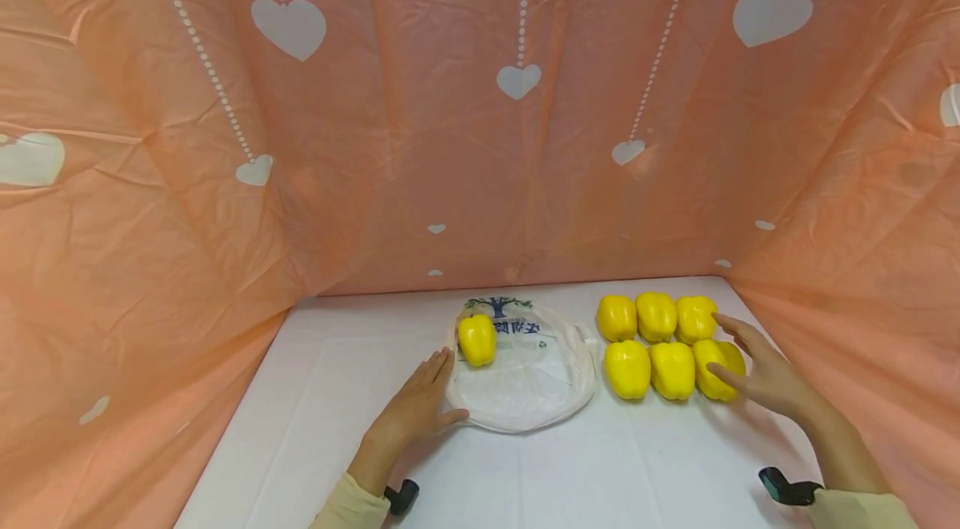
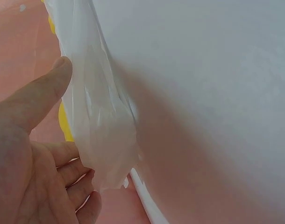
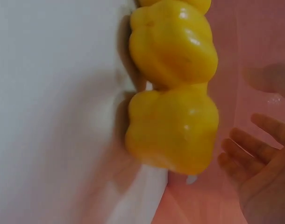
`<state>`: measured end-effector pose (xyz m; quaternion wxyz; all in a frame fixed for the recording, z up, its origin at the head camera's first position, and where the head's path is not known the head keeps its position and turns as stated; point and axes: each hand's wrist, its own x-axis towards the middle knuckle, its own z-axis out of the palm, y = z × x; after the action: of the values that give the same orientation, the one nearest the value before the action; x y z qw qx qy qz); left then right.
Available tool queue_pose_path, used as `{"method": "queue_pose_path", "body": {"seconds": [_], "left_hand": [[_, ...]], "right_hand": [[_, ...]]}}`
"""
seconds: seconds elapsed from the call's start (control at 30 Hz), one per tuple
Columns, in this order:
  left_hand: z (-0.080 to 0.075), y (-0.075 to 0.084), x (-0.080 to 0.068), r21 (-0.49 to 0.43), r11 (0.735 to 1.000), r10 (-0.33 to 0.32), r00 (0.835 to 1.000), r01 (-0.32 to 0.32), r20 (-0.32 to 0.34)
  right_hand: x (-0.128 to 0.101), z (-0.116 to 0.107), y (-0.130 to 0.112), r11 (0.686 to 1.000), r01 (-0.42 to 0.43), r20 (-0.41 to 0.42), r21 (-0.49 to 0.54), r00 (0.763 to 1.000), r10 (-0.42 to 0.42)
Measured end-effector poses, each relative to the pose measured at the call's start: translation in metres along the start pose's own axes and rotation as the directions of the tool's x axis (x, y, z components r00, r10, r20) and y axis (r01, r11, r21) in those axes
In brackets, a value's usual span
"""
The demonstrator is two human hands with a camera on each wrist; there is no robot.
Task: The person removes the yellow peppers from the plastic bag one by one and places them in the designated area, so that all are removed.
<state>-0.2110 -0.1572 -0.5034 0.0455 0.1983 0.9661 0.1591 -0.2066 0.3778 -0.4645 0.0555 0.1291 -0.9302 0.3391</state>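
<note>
Pepper (image 1: 717, 369) at the right end of the near row, by the table's (image 1: 337, 396) right edge, just under the right hand (image 1: 761, 375): fingers spread, holding nothing. Left hand (image 1: 416, 412) well apart, flat against the bag (image 1: 525, 383) rim at table centre.

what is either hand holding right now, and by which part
Nothing is gripped. The left hand rests open against the near-left rim of the white plastic bag. The right hand is open beside the front-right yellow pepper, not closed on it.
</note>
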Motion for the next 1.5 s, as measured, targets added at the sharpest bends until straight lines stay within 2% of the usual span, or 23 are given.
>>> {"method": "queue_pose_path", "body": {"seconds": [0.2, 0.63, 0.93, 1.17, 1.33, 1.5], "left_hand": [[0.001, -0.002, 0.001, 0.007, 1.0, 0.0, 1.0, 0.0, 0.003], [-0.002, 0.0, 0.0, 0.016, 1.0, -0.001, 1.0, 0.001, 0.005], [0.0, -0.001, 0.001, 0.016, 1.0, -0.006, 1.0, 0.006, 0.012], [-0.001, -0.001, 0.0, 0.004, 1.0, 0.002, 1.0, -0.002, 0.009], [-0.002, 0.0, 0.001, -0.001, 1.0, -0.01, 1.0, 0.01, 0.011], [-0.002, -0.001, 0.001, -0.006, 1.0, -0.021, 1.0, 0.021, 0.013]], "right_hand": [[0.01, 0.005, -0.016, 1.0, -0.018, 0.032, -0.008, 0.999, 0.018], [0.034, 0.029, -0.048, 0.996, 0.077, 0.016, 0.036, 0.997, -0.078], [0.048, 0.05, -0.07, 0.992, 0.001, 0.083, 0.127, 0.996, -0.012], [0.065, 0.066, -0.082, 0.99, 0.091, 0.082, 0.108, 0.992, -0.1], [0.075, 0.077, -0.092, 0.988, 0.098, 0.106, 0.119, 0.988, -0.111], [0.082, 0.092, -0.104, 0.988, 0.058, 0.147, 0.146, 0.986, -0.08]]}}
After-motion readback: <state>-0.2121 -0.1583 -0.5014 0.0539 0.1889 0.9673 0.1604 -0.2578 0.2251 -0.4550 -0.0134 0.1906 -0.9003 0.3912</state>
